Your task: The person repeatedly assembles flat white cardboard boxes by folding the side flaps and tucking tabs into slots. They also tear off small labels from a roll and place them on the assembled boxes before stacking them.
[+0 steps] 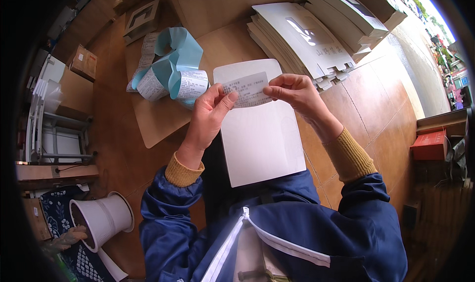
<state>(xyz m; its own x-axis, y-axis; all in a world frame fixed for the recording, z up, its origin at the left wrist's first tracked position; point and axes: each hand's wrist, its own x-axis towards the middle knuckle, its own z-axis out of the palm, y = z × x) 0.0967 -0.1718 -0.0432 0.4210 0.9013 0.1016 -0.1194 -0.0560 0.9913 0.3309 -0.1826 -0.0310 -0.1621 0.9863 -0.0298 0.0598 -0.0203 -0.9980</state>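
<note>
White printed label (251, 86) is stretched over a flat white carton (262, 148) on the person's lap (297, 185). The left hand (205, 114) pinches its left end between thumb and fingers; the right hand (299, 96) pinches the right end. A blue-backed label strip (188, 44) curls on brown cardboard (158, 126) to the left; flattened white boxes (297, 32) are stacked beyond, at right.

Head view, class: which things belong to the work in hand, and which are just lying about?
Work in hand:
- printed label, held by the left hand and right hand
- flat white card across the lap
- probably the blue-backed label strip and stacked white cartons

Lying about, it seems:
- white pot
- red box
- small brown carton
</note>
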